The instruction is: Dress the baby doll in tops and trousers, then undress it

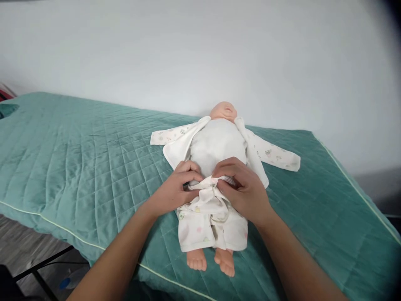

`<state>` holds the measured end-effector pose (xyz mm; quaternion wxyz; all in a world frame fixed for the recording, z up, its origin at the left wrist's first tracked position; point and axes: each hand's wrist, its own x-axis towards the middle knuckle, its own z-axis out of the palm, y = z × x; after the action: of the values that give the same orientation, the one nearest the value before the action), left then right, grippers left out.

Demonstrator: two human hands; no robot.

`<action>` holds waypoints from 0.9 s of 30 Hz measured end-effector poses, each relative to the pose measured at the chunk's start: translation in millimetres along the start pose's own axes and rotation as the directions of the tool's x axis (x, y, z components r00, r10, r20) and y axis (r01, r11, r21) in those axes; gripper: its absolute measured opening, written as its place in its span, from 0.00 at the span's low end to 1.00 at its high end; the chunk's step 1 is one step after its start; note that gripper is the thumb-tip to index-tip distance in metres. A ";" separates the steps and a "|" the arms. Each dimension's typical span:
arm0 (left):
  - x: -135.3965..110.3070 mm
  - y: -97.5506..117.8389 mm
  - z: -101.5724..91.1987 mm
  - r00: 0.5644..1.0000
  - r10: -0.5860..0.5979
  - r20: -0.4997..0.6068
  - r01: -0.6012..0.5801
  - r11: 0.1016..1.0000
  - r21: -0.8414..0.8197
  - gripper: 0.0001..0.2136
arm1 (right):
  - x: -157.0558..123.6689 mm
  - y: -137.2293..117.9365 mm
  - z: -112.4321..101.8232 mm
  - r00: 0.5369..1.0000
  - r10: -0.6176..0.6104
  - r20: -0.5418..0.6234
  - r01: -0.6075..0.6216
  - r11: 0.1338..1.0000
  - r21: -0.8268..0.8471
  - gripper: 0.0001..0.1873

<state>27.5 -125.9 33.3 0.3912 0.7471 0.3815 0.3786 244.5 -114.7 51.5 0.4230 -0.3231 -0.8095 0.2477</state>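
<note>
A broad stretch of the green quilted cover (78, 154) lies flat left of the baby doll (219, 142), leaving a low path back to the white wall (156, 54), which blocks passage just behind the doll's head (221, 110). The outspread sleeves (278, 158) of the jacket (181, 152) narrow the way beside the chest on both sides. At the waist of the printed trousers (194, 230), the left hand (178, 188) and right hand (244, 188) leave only a small gap. Between the forearms (120, 251), the near approach to the feet (196, 259) is open.
</note>
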 end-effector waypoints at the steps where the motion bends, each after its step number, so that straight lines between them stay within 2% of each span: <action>1: 2.1 1.6 -2.3 1.000 -0.017 0.007 0.017 1.000 -0.001 0.02 | 0.0 0.1 -0.4 1.000 -0.016 -0.009 0.016 1.000 -0.023 0.12; 4: 11.2 1.1 -11.5 0.986 -0.168 -0.006 0.167 0.980 -0.111 0.06 | 2.2 1.0 -2.8 0.999 -0.017 -0.031 0.014 0.996 -0.093 0.11; 6: 20.1 -2.7 -18.6 0.969 -0.247 -0.011 0.239 0.946 -0.218 0.10 | 4.3 2.2 -6.3 0.998 0.023 -0.053 -0.029 0.992 -0.122 0.12; 11: 42.9 -18.2 -29.6 0.966 -0.254 0.056 0.259 0.920 -0.293 0.16 | 3.6 9.4 -23.7 0.984 0.165 -0.067 -0.175 0.968 -0.183 0.10; 15: 46.3 -34.3 -25.7 0.953 -0.301 -0.015 0.278 0.899 -0.339 0.17 | -3.9 20.5 -39.2 0.930 0.351 -0.111 -0.367 0.910 -0.194 0.07; 18: 41.3 -42.6 -23.5 0.938 -0.346 0.026 0.330 0.868 -0.370 0.16 | -7.8 24.6 -46.4 0.884 0.467 -0.015 -0.464 0.876 -0.129 0.07; 22: 35.8 -45.6 -29.2 0.941 -0.324 0.099 0.335 0.850 -0.407 0.15 | -8.0 24.5 -51.4 0.861 0.491 0.134 -0.498 0.867 0.025 0.14; 27: 34.3 -47.8 -36.3 0.939 -0.319 0.125 0.342 0.846 -0.409 0.14 | -10.1 29.0 -57.4 0.831 0.527 0.177 -0.548 0.830 0.102 0.18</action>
<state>-2.5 -66.1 15.5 0.6134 0.5764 0.4024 0.3599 306.5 -95.4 56.4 0.3004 -0.4871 -0.6929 0.4386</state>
